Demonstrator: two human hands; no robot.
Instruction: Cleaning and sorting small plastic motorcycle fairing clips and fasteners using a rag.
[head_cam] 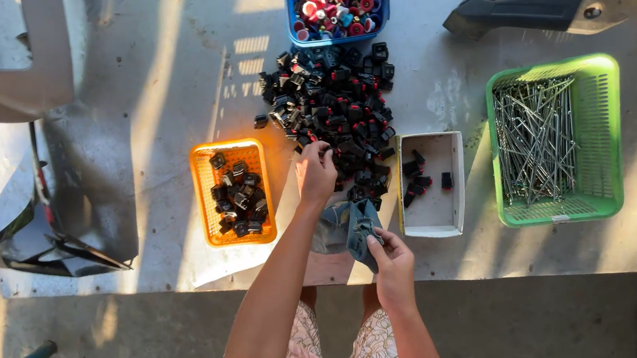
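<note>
A big heap of small black plastic parts (335, 102) lies on the grey table (176, 79). My left hand (316, 171) reaches into the heap's near edge, fingers pinched on one black part. My right hand (391, 265) grips a crumpled grey-blue cloth (345, 229) at the table's front edge. An orange basket (232, 192) with several black parts sits left of my left hand. A white cardboard box (432, 183) with a few black parts sits to the right.
A green basket (556, 139) full of metal pins stands at the right. A blue basket (336, 8) of red and coloured pieces sits at the far edge. Grey plastic panels (42, 182) lie at the left, a dark one (524, 10) at top right.
</note>
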